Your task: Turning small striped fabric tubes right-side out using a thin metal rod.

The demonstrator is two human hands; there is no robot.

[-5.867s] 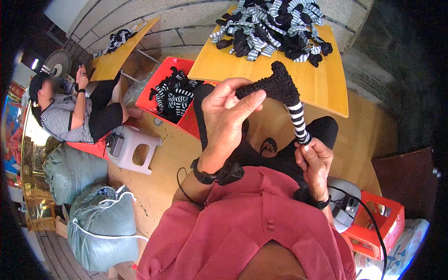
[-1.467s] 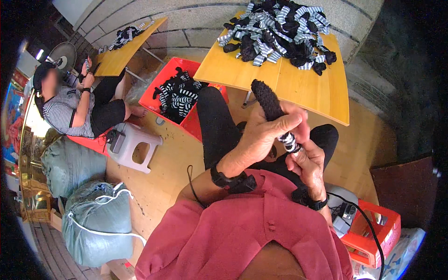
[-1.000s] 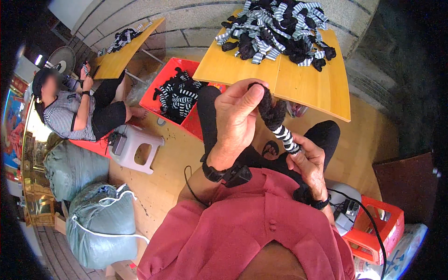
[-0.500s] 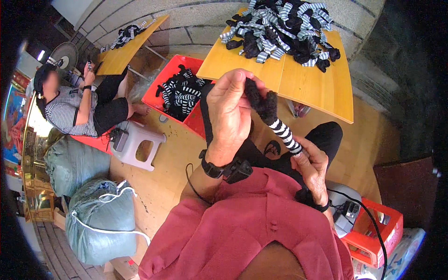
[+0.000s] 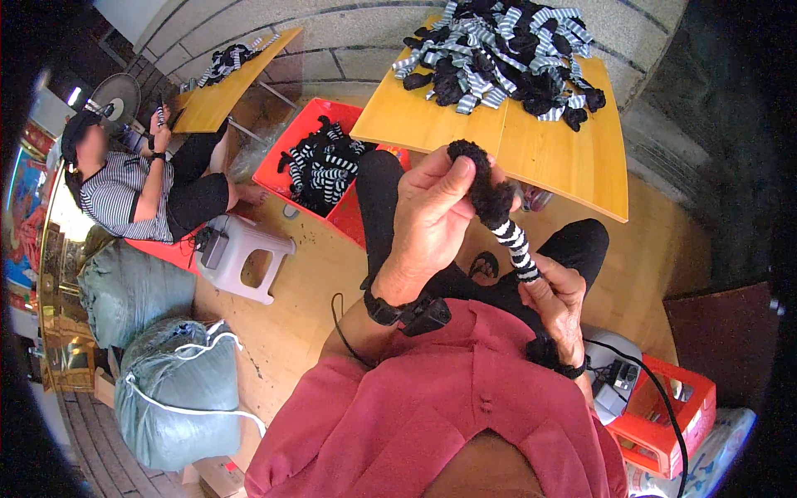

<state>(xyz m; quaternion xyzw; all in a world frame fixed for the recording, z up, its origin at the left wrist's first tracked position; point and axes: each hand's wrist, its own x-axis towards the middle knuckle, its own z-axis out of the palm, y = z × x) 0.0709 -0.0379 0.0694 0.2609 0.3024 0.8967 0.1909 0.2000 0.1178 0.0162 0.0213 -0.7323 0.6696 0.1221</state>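
Note:
My left hand (image 5: pixel 427 217) is raised in front of me, its fingers pinched on the fuzzy black end of a sock (image 5: pixel 496 207) with a black-and-white striped leg. My right hand (image 5: pixel 554 303) sits lower, near my lap, and grips the striped lower end of the same sock. The sock runs slanted between both hands. Ahead of me stands a yellow wooden table (image 5: pixel 531 153) with a heap of striped and black socks (image 5: pixel 502 50) on its far part.
A red crate (image 5: pixel 286 166) of striped socks sits on the floor at my left. Farther left a seated person (image 5: pixel 137 187) works at another yellow table (image 5: pixel 224 95). A grey plastic stool (image 5: pixel 245 257), two stuffed green sacks (image 5: pixel 166 390) and a red crate (image 5: pixel 672 423) surround me.
My left hand has slid up the sock to its fuzzy black tip and lifted it, while my right hand stays low on the striped end.

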